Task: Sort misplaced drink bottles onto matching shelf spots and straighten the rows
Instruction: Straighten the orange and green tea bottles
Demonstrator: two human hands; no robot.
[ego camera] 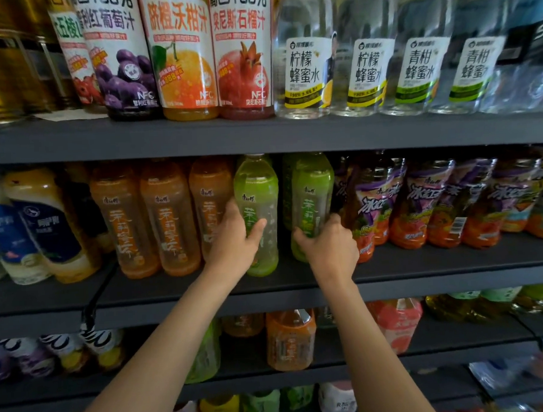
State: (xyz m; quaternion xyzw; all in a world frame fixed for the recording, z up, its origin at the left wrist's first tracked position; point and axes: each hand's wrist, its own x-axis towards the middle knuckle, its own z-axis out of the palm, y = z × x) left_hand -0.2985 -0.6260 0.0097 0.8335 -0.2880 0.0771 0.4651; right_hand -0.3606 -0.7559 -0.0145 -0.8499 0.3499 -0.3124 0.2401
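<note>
On the middle shelf (422,280), two green bottles stood side by side between the orange bottles (168,216) and the purple-labelled bottles (419,199). The left hand (234,241) gripped the left green bottle (257,206) low on its body, thumb across the label, fingers behind. The right hand (331,243) held the right green bottle (313,191) near its base, fingers curled round the right side, touching the nearest purple-labelled bottle. Both bottles stood upright near the shelf's front edge, a narrow gap between them.
</note>
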